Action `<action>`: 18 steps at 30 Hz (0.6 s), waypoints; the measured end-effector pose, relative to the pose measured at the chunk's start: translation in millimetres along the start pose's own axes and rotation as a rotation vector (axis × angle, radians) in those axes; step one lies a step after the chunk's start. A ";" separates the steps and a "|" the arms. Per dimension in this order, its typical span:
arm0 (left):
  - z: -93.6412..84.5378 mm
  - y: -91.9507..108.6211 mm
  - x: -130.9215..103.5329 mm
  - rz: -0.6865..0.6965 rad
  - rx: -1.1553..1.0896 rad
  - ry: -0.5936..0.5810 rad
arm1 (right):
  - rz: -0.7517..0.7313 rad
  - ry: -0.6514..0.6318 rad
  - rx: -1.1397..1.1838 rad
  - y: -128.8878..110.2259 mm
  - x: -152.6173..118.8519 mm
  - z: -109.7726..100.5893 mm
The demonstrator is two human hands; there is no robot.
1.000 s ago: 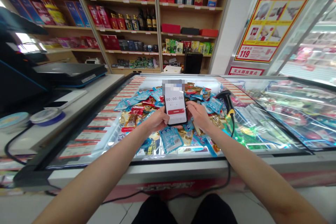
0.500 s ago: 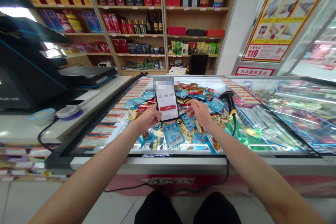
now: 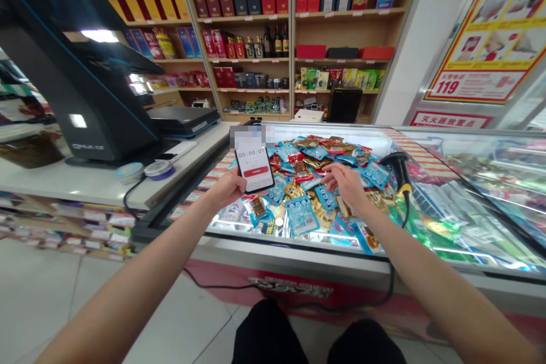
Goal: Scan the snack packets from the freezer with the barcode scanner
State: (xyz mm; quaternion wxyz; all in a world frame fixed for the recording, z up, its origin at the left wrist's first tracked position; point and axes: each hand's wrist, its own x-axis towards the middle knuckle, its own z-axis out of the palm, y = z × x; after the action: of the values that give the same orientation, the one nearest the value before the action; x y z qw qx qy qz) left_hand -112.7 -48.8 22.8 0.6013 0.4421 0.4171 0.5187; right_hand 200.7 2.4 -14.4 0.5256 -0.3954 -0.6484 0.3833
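My left hand (image 3: 230,186) grips a smartphone (image 3: 256,173) by its lower left side, with the thumb at the front edge. On its lit screen are timer digits and a red button; the top is blurred out. To the right, my right hand (image 3: 343,182) is over a heap of small snack packets (image 3: 302,215), its fingers loosely bent and apart, with nothing seen in them. The packets are blue, gold and red and lie on the glass top of a chest freezer (image 3: 273,247). Whether the right fingertips touch a packet I cannot tell.
A black handheld scanner (image 3: 400,170) stands right of the heap, its cable hanging over the freezer's front. At left, a counter (image 3: 183,168) bears a dark checkout machine (image 3: 98,119) and two small round tubs. Shelves of boxes and bottles (image 3: 277,42) line the back.
My left hand has drawn the phone leftward, away from the right hand and off the middle of the heap. The timer's last digit has gone from 0 to 1. The view has turned left.
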 end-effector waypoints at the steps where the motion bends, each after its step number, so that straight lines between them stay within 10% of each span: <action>1: -3.8 0.2 -1.3 0.000 -0.007 0.006 | -0.001 0.001 -0.002 0.1 -0.1 -0.2; 18: -65.6 13.9 -21.2 0.100 -0.432 0.420 | 0.042 -0.022 -0.025 5.5 -2.2 -6.0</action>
State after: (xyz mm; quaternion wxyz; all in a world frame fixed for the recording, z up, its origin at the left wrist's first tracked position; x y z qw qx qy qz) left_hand -181.7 -62.3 20.0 0.5556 0.2071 0.3902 0.7044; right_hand 207.5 3.0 -19.3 0.5054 -0.4113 -0.6505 0.3901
